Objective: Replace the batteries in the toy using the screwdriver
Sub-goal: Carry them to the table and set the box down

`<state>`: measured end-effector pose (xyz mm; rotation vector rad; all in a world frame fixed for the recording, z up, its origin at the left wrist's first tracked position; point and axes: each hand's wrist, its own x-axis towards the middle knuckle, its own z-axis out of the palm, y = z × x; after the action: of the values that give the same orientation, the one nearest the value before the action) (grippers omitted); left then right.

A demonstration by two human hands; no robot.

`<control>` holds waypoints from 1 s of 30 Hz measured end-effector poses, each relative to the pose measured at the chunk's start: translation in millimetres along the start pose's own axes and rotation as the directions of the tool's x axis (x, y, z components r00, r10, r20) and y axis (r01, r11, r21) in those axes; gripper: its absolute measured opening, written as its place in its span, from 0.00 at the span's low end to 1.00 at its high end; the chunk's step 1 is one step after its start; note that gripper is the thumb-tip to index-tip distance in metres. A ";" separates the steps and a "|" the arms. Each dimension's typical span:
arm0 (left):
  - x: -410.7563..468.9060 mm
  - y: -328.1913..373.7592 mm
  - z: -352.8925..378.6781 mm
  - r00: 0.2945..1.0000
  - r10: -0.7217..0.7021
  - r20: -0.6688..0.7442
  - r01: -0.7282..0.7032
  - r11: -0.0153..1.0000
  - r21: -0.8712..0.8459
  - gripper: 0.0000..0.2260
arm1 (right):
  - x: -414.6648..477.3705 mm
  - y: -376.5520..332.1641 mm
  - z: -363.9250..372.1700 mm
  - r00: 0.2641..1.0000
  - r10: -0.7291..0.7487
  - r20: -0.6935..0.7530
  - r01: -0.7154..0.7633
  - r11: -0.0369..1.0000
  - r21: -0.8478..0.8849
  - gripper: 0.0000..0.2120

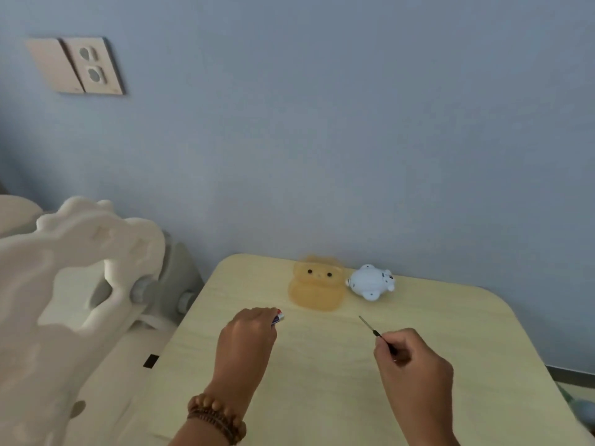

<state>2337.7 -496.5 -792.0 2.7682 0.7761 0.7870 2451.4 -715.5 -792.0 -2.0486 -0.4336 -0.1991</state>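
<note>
Head view, the only one we have. The left hand [248, 333] sits knuckles up on the pale wood tabletop [322, 391], fingers curled around what looks like a battery [278, 317]. We see only its red, white and blue end poking out past the fingers. There is a brown bead bracelet [215, 413] on that wrist.

The right hand [413, 365] pinches a thin screwdriver [375, 331] by its dark handle, with the metal shaft pointing up and left toward the back of the tabletop. We cannot tell if the tip touches the surface.

The toy [370, 281], a small white animal figure, lies on its side near the back edge by the wall, well apart from both hands. Just beside it on the left, a flat orange bear-shaped piece [317, 284] lies with two dark eyes facing up; we cannot tell whether they touch.

At left are a white carved bed frame [80, 268] and a wall outlet [91, 66] on the blue wall.
</note>
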 end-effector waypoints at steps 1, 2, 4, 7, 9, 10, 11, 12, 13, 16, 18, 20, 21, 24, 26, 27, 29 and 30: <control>0.2 -3.1 5.1 1.000 -0.001 0.011 0.000 1.000 0.024 0.08 | 0.0 4.0 4.0 1.000 0.010 -0.013 -0.011 1.000 -0.016 0.11; 0.5 -4.1 8.2 1.000 0.000 0.018 -0.001 0.999 0.046 0.08 | -0.4 7.5 7.1 0.999 0.022 -0.029 -0.023 0.999 -0.036 0.10; -0.9 -2.5 11.4 0.999 0.002 0.034 -0.005 0.996 0.088 0.10 | -3.7 18.2 11.7 0.998 0.046 -0.046 -0.051 0.993 -0.107 0.09; -12.9 0.7 15.2 0.996 0.006 0.085 -0.018 0.989 0.149 0.12 | -16.1 29.8 14.7 0.996 0.077 -0.054 -0.088 0.969 -0.232 0.10; -21.8 -1.6 23.2 0.992 -0.027 0.126 0.005 0.985 0.174 0.13 | -20.3 33.8 17.3 0.996 0.075 -0.045 -0.085 0.950 -0.301 0.12; -25.9 -3.8 27.7 0.989 -0.050 0.140 0.024 0.984 0.178 0.13 | -21.4 36.3 19.2 0.996 0.078 -0.046 -0.089 0.942 -0.324 0.12; -28.7 -5.1 30.9 0.988 -0.058 0.141 0.032 0.983 0.182 0.12 | -22.1 38.9 20.8 0.996 0.066 -0.058 -0.082 0.937 -0.339 0.11; -31.2 -6.0 32.9 0.991 -0.059 0.123 0.034 0.980 0.198 0.10 | -22.7 41.5 22.4 0.997 0.029 -0.073 -0.053 0.934 -0.353 0.09; -33.3 -6.6 34.4 0.991 -0.064 0.114 0.038 0.974 0.223 0.06 | -23.4 43.8 24.2 0.996 -0.018 -0.082 -0.013 0.932 -0.362 0.06; -40.6 -3.3 43.8 0.987 -0.075 0.145 0.026 0.950 0.311 0.14 | -25.2 51.6 29.9 0.996 -0.071 -0.062 0.042 0.925 -0.377 0.06; -44.9 3.2 47.8 0.965 -0.141 0.223 0.057 0.936 0.347 0.14 | -24.1 55.7 31.2 0.998 -0.063 -0.021 0.051 0.930 -0.364 0.11; -45.7 10.0 52.1 0.954 -0.174 0.246 0.070 0.922 0.380 0.11 | -20.2 60.9 31.0 0.996 -0.083 0.018 0.084 0.931 -0.355 0.13; -44.9 12.9 53.4 0.954 -0.185 0.236 0.081 0.916 0.392 0.11 | -18.2 63.2 30.6 0.995 -0.090 0.036 0.097 0.930 -0.355 0.13; -43.9 15.2 56.1 0.925 -0.255 0.282 0.138 0.917 0.375 0.23 | -15.3 64.6 30.6 0.995 -0.074 0.073 0.095 0.931 -0.353 0.13; -43.8 16.4 58.3 0.925 -0.264 0.271 0.154 0.917 0.368 0.30 | -15.2 62.4 31.0 0.996 -0.053 0.074 0.076 0.932 -0.354 0.13; -43.6 16.7 59.7 0.932 -0.257 0.255 0.152 0.917 0.370 0.31 | -15.3 61.4 31.2 0.996 -0.049 0.073 0.072 0.930 -0.362 0.14; -41.9 15.8 59.4 0.934 -0.251 0.256 0.147 0.918 0.368 0.30 | -15.3 59.4 32.5 0.996 -0.057 0.075 0.082 0.916 -0.392 0.14; -40.9 13.9 58.9 0.933 -0.245 0.264 0.140 0.922 0.361 0.29 | -15.4 58.1 33.2 0.995 -0.063 0.079 0.090 0.905 -0.415 0.14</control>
<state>2345.3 -530.4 -856.2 2.9311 1.1915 0.1899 2458.2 -715.8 -860.4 -2.4677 -0.5489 -0.2956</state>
